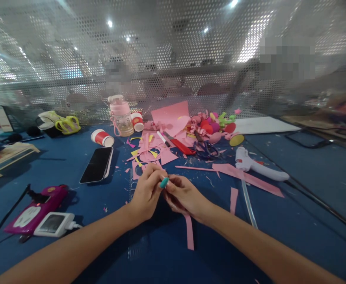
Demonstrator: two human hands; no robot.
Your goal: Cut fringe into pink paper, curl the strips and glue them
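Between both hands (164, 191): smooth teal cap (164, 182)

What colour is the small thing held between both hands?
Teal small thing, best seen in the head view.

No readable text, label, brand or number anywhere. Red-and-white paper cup (102, 138) lying on side: print too small to read. Small white device with screen (53, 224): display blurred, nothing legible. Magenta gadget with white patch (32, 211): patch shows no legible marks. Black smartphone (97, 164): screen dark. Background patches pixelated.
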